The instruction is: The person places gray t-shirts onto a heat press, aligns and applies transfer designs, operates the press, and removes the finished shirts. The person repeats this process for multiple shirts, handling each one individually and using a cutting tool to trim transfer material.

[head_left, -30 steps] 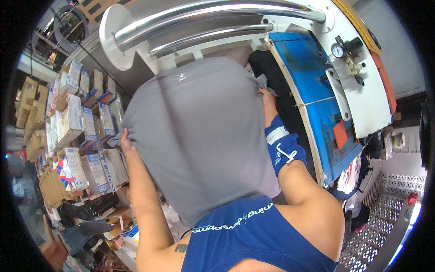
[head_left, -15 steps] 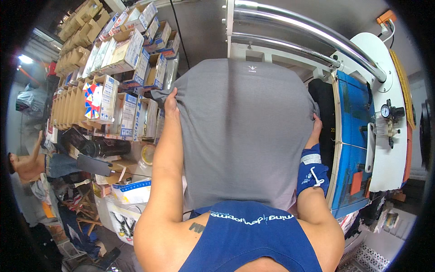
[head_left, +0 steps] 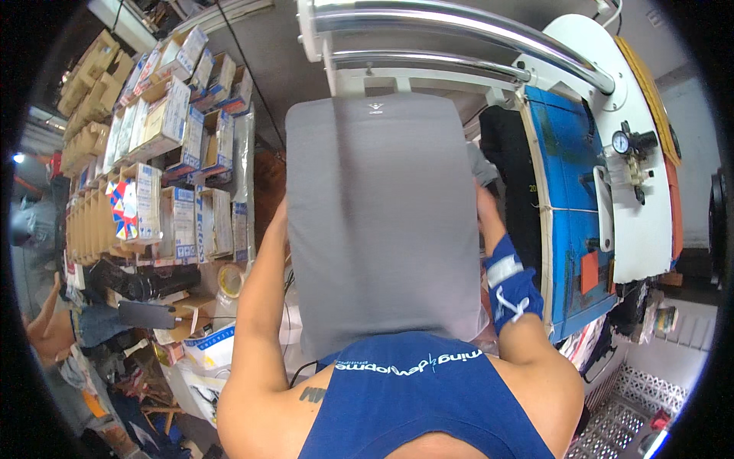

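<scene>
A grey shirt [head_left: 390,206] lies stretched smooth over a flat, round-cornered board in front of me, with a small white emblem near its far edge. My left hand [head_left: 282,210] is at the board's left side, its fingers hidden beneath the edge. On the opposite side, my right hand [head_left: 486,205] is beside the cloth, close to a bunched grey fold that sticks out past the edge. The fingers of that hand are mostly hidden too. A blue band with a white stripe and tied cord wraps my right forearm.
Right of the board stand a blue box-shaped press part [head_left: 569,206] and a white machine plate with a pressure gauge [head_left: 621,141]. Metal rollers [head_left: 459,30] cross the far side. Open cardboard boxes [head_left: 153,126] are stacked at left. Another person [head_left: 47,336] is at far left.
The shirt's loose sides have been drawn in and down around the board, so its outline is now narrow. Both hands moved down beside the board's edges. The view shifted slightly.
</scene>
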A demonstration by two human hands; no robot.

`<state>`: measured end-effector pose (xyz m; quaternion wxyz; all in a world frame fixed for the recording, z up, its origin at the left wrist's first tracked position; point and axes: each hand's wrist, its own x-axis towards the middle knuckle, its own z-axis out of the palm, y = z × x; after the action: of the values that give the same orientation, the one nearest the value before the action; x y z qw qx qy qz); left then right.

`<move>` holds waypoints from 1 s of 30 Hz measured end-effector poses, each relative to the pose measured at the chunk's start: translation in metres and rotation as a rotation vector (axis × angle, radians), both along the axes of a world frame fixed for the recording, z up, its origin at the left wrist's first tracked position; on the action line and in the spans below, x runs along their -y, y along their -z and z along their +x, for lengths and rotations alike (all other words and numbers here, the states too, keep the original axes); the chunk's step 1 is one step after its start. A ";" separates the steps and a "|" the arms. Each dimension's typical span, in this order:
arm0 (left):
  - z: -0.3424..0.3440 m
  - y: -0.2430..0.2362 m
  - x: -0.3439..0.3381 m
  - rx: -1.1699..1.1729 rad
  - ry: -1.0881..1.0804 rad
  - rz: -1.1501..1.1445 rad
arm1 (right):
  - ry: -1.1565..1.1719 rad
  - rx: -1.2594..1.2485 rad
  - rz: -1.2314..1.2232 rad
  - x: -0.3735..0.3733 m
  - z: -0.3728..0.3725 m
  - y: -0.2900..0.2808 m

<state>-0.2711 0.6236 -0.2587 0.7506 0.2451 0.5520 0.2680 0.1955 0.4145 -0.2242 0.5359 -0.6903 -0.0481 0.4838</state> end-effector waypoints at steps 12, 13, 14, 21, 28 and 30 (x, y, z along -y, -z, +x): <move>-0.038 -0.051 0.167 0.290 -0.101 -0.015 | -0.240 -0.153 0.244 0.191 -0.076 0.013; -0.038 -0.049 0.168 0.358 -0.130 -0.047 | -0.222 -0.133 0.204 0.196 -0.078 0.009; -0.042 -0.047 0.172 0.391 -0.135 -0.075 | -0.266 -0.086 0.290 0.200 -0.081 0.003; -0.129 -0.038 0.266 0.193 0.132 -0.104 | -0.090 -0.390 0.110 0.277 -0.091 -0.016; -0.117 -0.021 0.292 -0.172 0.193 0.109 | -0.204 -0.166 0.068 0.305 -0.079 0.007; -0.116 -0.021 0.288 -0.188 0.167 0.202 | -0.267 -0.159 -0.003 0.300 -0.070 0.004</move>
<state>-0.3875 0.3351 -0.2379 0.6867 0.3883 0.5680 0.2347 0.1256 0.1142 -0.2284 0.4680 -0.6379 -0.0961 0.6040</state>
